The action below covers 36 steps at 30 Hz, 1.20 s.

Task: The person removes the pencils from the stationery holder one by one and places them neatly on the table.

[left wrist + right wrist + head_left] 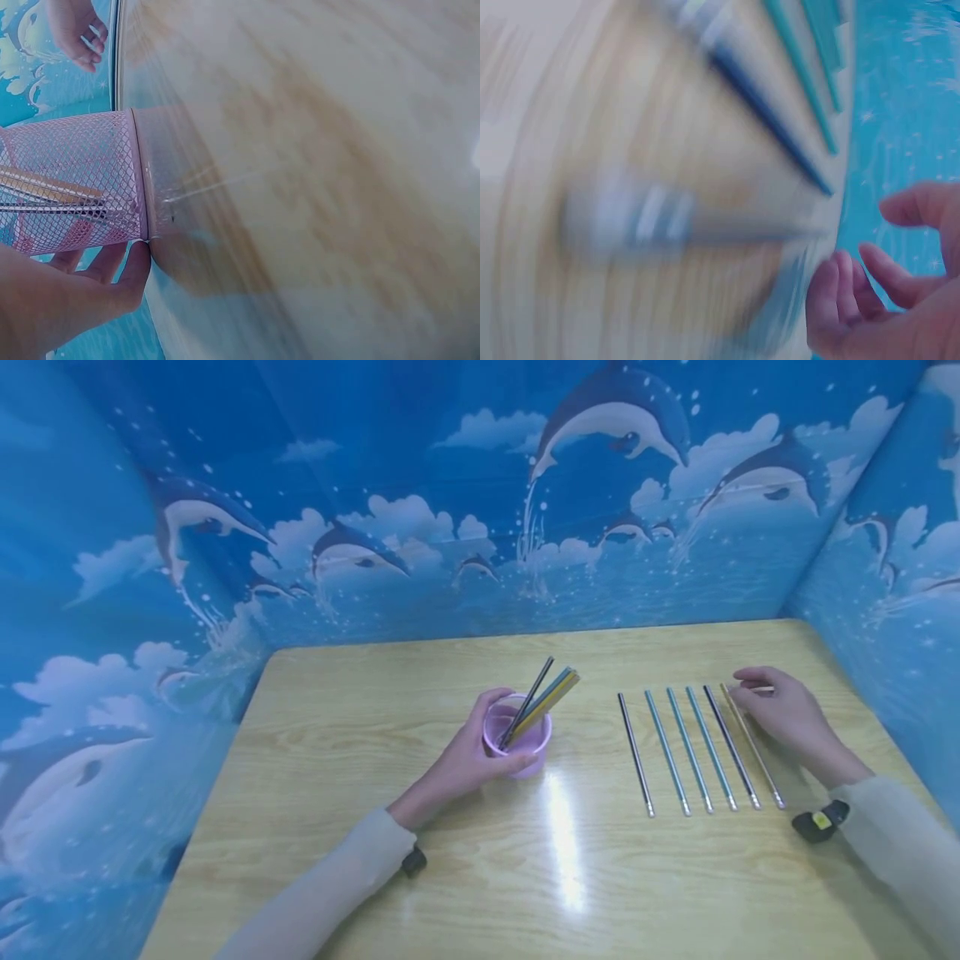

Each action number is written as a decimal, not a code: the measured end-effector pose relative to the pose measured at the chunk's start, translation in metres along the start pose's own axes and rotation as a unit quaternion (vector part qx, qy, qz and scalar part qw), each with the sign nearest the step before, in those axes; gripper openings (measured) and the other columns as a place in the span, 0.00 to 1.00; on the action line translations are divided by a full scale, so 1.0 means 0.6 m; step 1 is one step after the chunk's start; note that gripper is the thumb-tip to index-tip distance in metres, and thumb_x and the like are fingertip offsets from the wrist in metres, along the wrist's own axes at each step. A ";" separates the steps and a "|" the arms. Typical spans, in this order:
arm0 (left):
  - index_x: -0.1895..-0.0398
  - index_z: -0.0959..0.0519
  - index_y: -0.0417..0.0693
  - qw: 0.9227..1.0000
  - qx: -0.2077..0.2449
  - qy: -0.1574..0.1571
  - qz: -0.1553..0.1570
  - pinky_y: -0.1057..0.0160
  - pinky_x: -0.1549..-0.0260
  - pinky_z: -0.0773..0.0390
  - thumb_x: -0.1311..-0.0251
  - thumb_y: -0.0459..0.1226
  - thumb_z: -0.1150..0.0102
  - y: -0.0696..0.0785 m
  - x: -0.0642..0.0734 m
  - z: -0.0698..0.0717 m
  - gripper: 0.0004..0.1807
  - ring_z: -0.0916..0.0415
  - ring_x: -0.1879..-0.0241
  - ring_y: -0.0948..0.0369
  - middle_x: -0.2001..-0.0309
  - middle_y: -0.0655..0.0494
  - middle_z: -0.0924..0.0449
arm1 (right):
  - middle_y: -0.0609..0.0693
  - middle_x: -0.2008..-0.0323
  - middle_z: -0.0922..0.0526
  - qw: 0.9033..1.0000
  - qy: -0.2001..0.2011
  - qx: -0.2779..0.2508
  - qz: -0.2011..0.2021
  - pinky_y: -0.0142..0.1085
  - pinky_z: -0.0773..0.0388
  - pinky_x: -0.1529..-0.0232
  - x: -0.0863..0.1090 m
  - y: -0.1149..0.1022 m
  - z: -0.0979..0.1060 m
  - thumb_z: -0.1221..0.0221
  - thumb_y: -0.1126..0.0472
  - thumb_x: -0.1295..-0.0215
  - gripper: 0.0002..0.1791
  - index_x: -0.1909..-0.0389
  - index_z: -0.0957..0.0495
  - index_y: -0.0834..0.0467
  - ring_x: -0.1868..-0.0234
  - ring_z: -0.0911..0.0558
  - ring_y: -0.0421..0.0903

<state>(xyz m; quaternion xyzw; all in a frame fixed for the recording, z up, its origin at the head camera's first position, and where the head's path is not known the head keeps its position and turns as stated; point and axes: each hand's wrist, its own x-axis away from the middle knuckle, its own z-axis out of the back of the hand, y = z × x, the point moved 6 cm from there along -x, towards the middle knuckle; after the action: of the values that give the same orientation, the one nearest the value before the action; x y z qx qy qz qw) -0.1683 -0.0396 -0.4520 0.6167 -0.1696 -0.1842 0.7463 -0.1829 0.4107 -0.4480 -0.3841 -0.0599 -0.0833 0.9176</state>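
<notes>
My left hand (480,756) grips a pink mesh pencil cup (535,762), its fingers and thumb curled round the wall. Several pencils (546,703) lean in the cup toward the upper right, dark, blue and yellow ones among them. On the right, my right hand (787,710) is beside the top end of a gold-brown pencil (753,747). Its fingers (889,274) bend loosely, thumb apart, with nothing held between them. Left of that pencil lie a dark blue pencil (732,747), several teal pencils (688,749) and a black pencil (636,755), eraser ends toward me.
All of this is on a light wood-grain table (337,718). A blue dolphin-print cloth (420,560) hangs behind it and at both sides. A bright light reflection (564,843) shows on the tabletop in front of the cup.
</notes>
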 end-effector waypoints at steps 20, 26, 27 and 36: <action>0.16 0.42 0.62 1.000 0.004 -0.007 0.010 0.49 0.38 0.16 0.40 0.41 0.17 0.002 -0.003 -0.002 0.54 0.24 0.32 0.49 0.27 0.54 0.28 | 0.42 0.45 0.21 0.949 0.058 -0.306 0.049 0.23 0.17 0.47 0.058 -0.136 -0.066 0.41 0.56 0.15 0.12 0.37 0.20 0.50 0.48 0.18 0.38; 0.17 0.42 0.58 1.000 0.012 -0.006 0.009 0.50 0.36 0.18 0.42 0.40 0.16 0.003 -0.003 0.001 0.55 0.25 0.31 0.51 0.28 0.56 0.28 | 0.45 0.46 0.17 0.933 0.043 -0.349 0.073 0.26 0.15 0.48 0.066 -0.181 -0.093 0.38 0.55 0.17 0.13 0.39 0.19 0.54 0.49 0.16 0.43; 0.18 0.41 0.59 1.000 0.012 -0.006 0.006 0.51 0.35 0.18 0.42 0.40 0.16 0.003 -0.004 0.001 0.54 0.25 0.31 0.52 0.28 0.57 0.27 | 0.45 0.47 0.15 0.929 0.040 -0.360 0.078 0.27 0.15 0.48 0.068 -0.188 -0.098 0.37 0.57 0.17 0.12 0.40 0.19 0.55 0.49 0.16 0.43; 0.20 0.37 0.64 1.000 0.023 -0.016 -0.014 0.51 0.32 0.21 0.44 0.37 0.15 0.004 -0.012 0.002 0.52 0.25 0.31 0.52 0.29 0.58 0.25 | 0.47 0.54 0.14 0.931 0.016 -0.349 0.110 0.30 0.13 0.53 0.081 -0.244 -0.155 0.35 0.56 0.19 0.16 0.41 0.18 0.62 0.55 0.15 0.45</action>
<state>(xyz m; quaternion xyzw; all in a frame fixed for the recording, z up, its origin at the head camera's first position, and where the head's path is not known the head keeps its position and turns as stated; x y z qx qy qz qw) -0.1750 -0.0366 -0.4496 0.6329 -0.1774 -0.2004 0.7265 -0.1603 0.2382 -0.4029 -0.6827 0.0307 -0.0033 0.7300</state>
